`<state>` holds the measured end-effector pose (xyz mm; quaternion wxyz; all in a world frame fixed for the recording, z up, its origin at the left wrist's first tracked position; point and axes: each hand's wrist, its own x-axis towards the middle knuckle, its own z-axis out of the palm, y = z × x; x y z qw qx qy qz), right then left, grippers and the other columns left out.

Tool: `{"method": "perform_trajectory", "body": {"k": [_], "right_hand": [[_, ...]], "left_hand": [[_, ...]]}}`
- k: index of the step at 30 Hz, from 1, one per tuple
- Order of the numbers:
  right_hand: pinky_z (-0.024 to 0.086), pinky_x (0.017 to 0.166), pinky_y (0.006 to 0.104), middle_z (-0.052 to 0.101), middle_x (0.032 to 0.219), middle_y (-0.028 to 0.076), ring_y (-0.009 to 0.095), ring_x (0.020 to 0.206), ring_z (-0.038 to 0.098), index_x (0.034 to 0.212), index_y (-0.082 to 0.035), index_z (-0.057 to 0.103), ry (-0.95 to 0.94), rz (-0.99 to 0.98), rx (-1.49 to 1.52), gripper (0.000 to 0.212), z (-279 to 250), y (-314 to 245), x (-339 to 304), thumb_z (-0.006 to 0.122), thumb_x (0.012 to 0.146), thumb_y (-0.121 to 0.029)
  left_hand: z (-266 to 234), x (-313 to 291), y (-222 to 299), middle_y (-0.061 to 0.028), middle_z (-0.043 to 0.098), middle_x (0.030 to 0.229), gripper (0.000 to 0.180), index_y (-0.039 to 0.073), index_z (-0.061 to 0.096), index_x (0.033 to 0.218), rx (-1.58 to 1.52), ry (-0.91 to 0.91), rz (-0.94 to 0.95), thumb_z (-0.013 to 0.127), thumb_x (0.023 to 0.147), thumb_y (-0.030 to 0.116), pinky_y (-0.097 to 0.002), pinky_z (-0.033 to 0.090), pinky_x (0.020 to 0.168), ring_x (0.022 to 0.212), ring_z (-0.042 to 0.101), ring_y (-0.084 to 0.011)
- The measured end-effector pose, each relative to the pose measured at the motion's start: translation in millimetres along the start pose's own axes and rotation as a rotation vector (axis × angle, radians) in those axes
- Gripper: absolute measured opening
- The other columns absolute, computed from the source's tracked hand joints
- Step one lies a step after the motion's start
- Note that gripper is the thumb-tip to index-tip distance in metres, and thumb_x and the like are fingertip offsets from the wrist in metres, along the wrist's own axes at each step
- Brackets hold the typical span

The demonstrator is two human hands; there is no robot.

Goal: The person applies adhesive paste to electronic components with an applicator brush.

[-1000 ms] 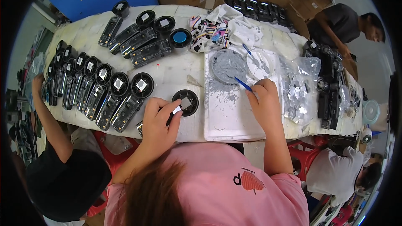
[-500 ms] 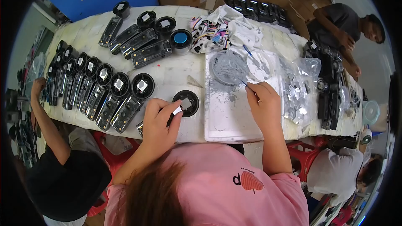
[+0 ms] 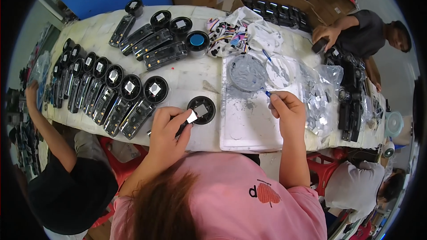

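Note:
My left hand [image 3: 167, 131] is closed, pinching a small shiny square plate [image 3: 191, 117] between thumb and fingertip. Right beside it lies a black round-headed device [image 3: 209, 116] with a grey square at its centre; its dark body runs under my left hand and is mostly hidden. In my right hand [image 3: 290, 106], the fingers pinch a thin blue stick [image 3: 267, 94], whose far end points at a round dish of grey paste [image 3: 246, 72]. That dish sits on a white tray [image 3: 249, 135] smeared with grey. A second round white dish [image 3: 280, 73] with a blue-handled tool [image 3: 267, 55] stands next to it.
Rows of similar devices [image 3: 129, 86] line the table's left, with more at the back, one topped by a blue disc [image 3: 196, 40]. A patterned cloth [image 3: 235, 35] lies behind the tray. Right of it is a plastic bag of small squares [image 3: 318, 106]. Other people work around the table.
My right hand has shifted slightly right and turned, so the blue stick shows differently. My left hand stays by the device with the square plate. The person at far right now holds a dark object.

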<state>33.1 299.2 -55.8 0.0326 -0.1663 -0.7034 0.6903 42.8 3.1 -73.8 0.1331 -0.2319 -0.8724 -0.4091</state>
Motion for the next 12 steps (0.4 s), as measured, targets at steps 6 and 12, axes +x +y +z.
{"method": "perform_trajectory", "body": {"k": [6, 12], "right_hand": [[0.04, 0.057, 0.0211, 0.064, 0.074, 0.004, 0.007, 0.063, 0.052, 0.097, 0.002, 0.068, -0.204, 0.116, 0.103, 0.013, 20.0, 9.7, -17.0, 0.067, 0.09, -0.009], [0.043, 0.066, 0.0214, 0.063, 0.085, 0.005, 0.009, 0.075, 0.055, 0.102, 0.002, 0.069, -0.407, -0.095, -0.005, 0.013, 40.8, 14.0, -38.5, 0.066, 0.089, 0.0]], "left_hand": [[3.5, 0.4, -2.3, -0.0121, 0.061, 0.097, 0.034, 0.002, 0.064, 0.108, -0.065, 0.055, -0.016, 0.071, 0.074, -0.002, -0.0385, 0.046, 0.077, 0.089, 0.056, -0.0313], [5.8, -5.7, -4.1, -0.0137, 0.063, 0.098, 0.033, 0.003, 0.063, 0.106, -0.117, 0.085, -0.11, 0.074, 0.075, 0.001, -0.0391, 0.047, 0.078, 0.091, 0.057, -0.0323]]}}
